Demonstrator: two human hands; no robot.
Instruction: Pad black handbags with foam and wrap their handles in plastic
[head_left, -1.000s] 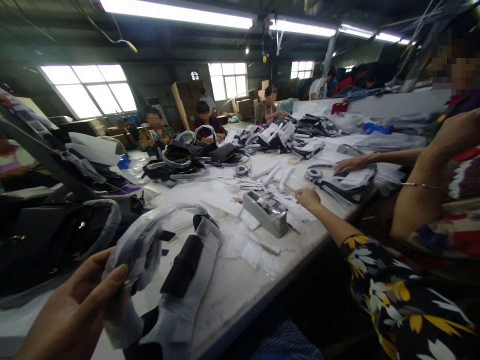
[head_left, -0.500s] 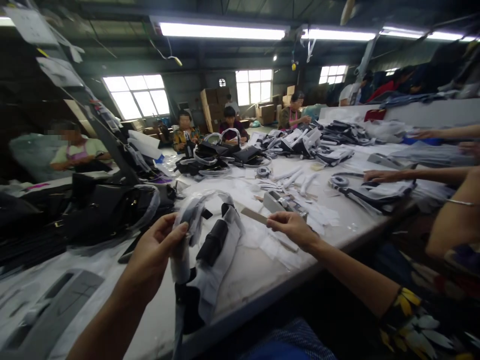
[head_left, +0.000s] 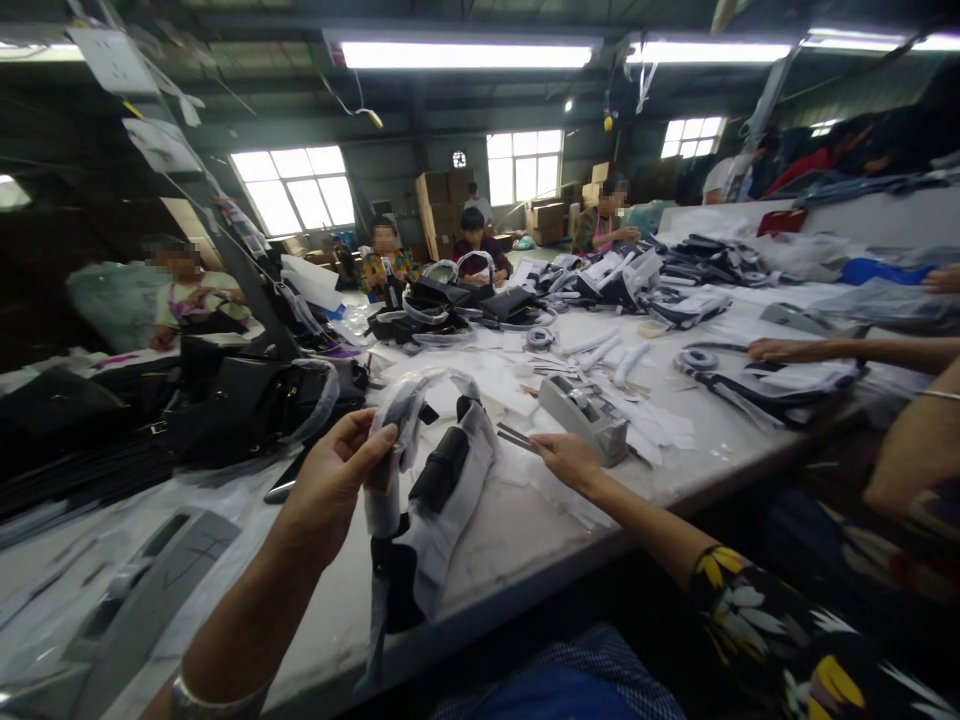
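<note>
My left hand (head_left: 334, 485) is closed, thumb against fingers, on a looped bag handle (head_left: 394, 425) in clear wrapping at the table's near side. Below the loop hangs the rest of the black bag (head_left: 439, 465), partly covered in white paper; its full shape is hidden. To the right of it, my right hand (head_left: 566, 460), coming from a black flowered sleeve, pinches thin grey-brown strips (head_left: 516, 437). Their tips point at the bag without touching it. A grey tape dispenser (head_left: 589, 415) stands just behind that hand.
A second tape dispenser (head_left: 127, 610) lies at the near left. Black handbags (head_left: 232, 405) are heaped behind it, with more wrapped bags (head_left: 442, 305) farther back. A co-worker's hand (head_left: 787, 350) touches a wrapped bag at right. A slanted post (head_left: 247, 270) rises at left.
The view has shifted slightly, so the scene sits farther right. My right hand has drawn nearer the bag, and the strips now show splayed apart. My left hand keeps its hold on the handle.
</note>
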